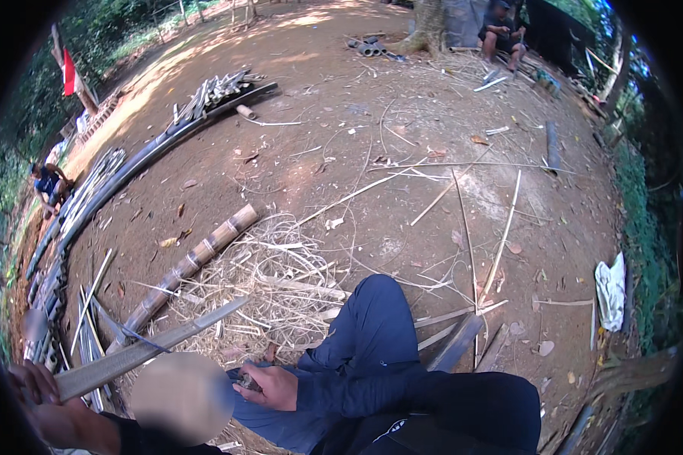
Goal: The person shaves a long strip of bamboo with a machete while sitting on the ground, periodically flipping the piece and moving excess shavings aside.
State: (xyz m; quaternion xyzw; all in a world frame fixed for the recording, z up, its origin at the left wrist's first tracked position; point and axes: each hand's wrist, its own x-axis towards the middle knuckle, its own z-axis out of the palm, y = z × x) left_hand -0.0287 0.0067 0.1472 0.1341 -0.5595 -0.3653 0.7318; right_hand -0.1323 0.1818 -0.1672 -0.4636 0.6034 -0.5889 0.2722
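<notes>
At the lower left, my left hand (57, 406) is closed around the near end of a long split bamboo slat (155, 347), which slants up to the right over the shavings. My right hand (275, 387) is closed by my lap, around a small dark grey object (247, 381) whose kind I cannot make out. A round blurred patch between the hands hides what lies there. Past the slat, a thick bamboo pole (195, 263) rests on the ground. Beside it spreads a heap of pale bamboo shavings (284, 262).
Bundled bamboo strips (216, 95) and long dark poles (152, 148) line the left. Loose strips (501, 235) litter the dirt ahead and right. A white sack (610, 292) lies far right. One person (51, 186) is at the left, another (501, 34) sits at the back right.
</notes>
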